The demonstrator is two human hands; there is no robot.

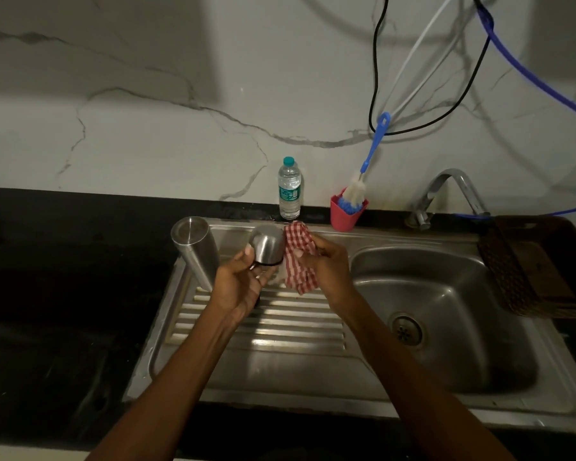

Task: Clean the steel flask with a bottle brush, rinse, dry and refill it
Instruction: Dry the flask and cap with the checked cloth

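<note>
Steel cap (267, 243) held beside checked cloth (299, 257)

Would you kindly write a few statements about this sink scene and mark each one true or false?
1. The left hand holds the steel cap. True.
2. The right hand holds the brush. False: it grips a checked cloth; the brush stands in the red cup.
3. The flask stands on the drainboard. True.
4. The water bottle lies in the basin. False: it stands upright against the wall behind the sink.
5. Water runs from the tap. False: no stream is visible.
</note>
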